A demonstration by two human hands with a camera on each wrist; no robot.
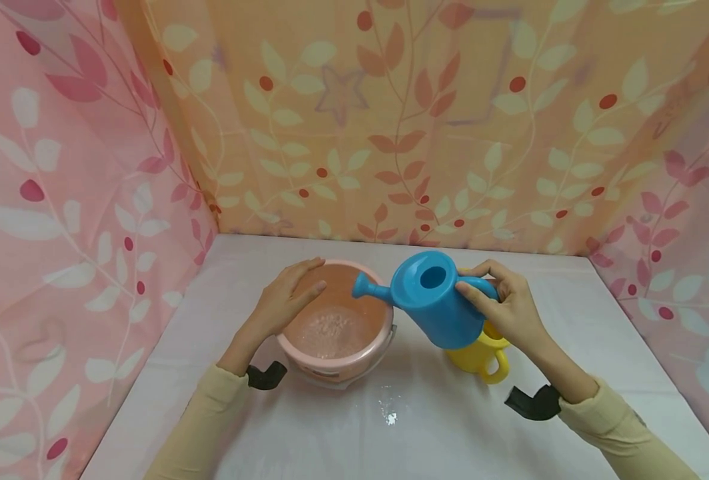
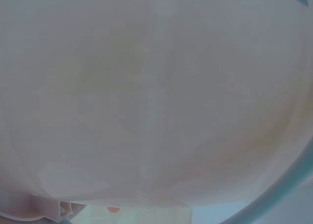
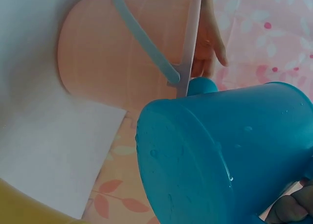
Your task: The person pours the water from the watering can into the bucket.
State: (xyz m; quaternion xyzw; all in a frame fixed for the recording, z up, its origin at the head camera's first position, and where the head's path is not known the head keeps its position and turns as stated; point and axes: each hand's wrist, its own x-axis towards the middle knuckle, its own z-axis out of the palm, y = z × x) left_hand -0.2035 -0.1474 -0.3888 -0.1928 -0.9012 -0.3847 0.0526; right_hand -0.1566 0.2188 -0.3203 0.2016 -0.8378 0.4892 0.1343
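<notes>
My right hand grips the handle of a blue watering can, tilted with its spout over the right rim of a pink bucket. Bubbly, rippled water lies in the bucket. At the bucket's left rim is my left hand, its fingers extended over the opening and curled round nothing. Drops cling to the watering can in the right wrist view, where the bucket stands behind it. The bucket's pale wall fills the left wrist view.
Partly hidden behind the watering can, a yellow cup with a handle stands on the white-covered table. A wet patch glistens in front of the bucket. Leaf-patterned curtains enclose the back and sides.
</notes>
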